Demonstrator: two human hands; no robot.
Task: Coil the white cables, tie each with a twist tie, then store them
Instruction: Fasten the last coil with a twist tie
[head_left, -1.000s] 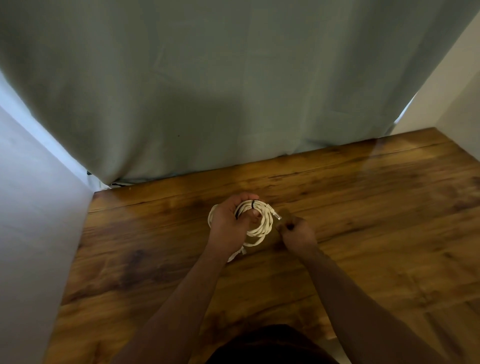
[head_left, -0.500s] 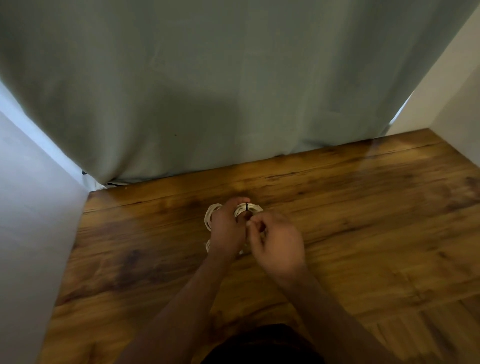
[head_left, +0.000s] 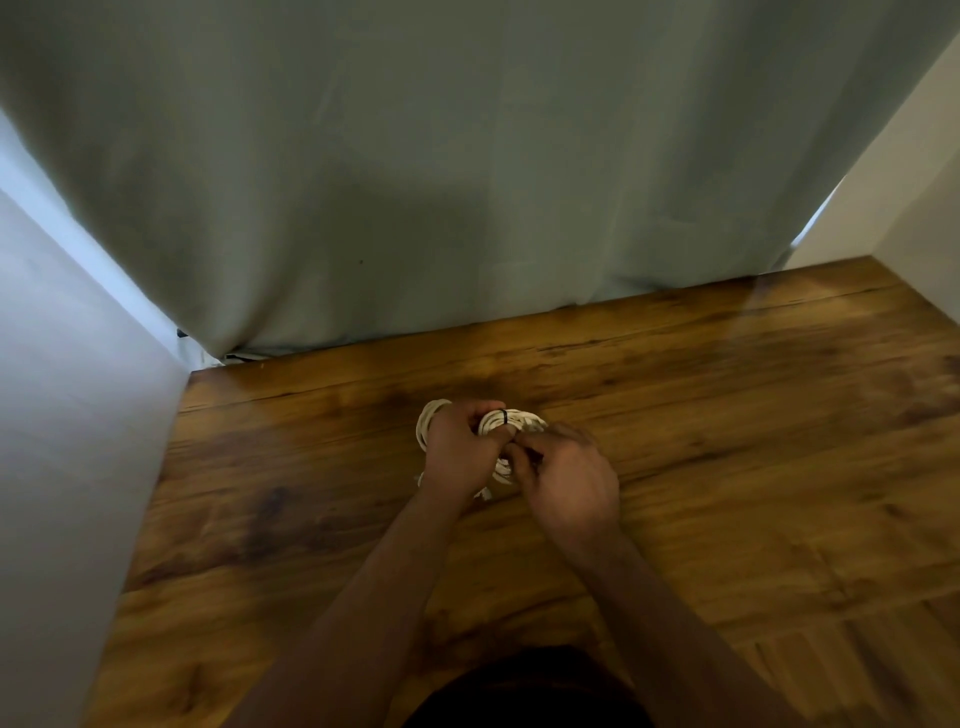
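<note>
A coiled white cable (head_left: 514, 422) sits in my hands just above the wooden surface (head_left: 727, 467). My left hand (head_left: 457, 452) grips the coil from the left, its fingers curled round the loops. A black twist tie (head_left: 504, 417) wraps the top of the coil. My right hand (head_left: 566, 478) is pressed against the coil's right side, its fingers curled and pinching at the tie's ends near the left thumb. The lower part of the coil is hidden behind both hands.
A grey-green curtain (head_left: 415, 182) hangs along the far edge of the wooden surface. White walls stand at the left (head_left: 62, 415) and at the right (head_left: 909, 208). Bare wood lies around the hands.
My right hand moved left from beside the coil onto it, covering the cable's plug end. The left hand kept its grip on the coil.
</note>
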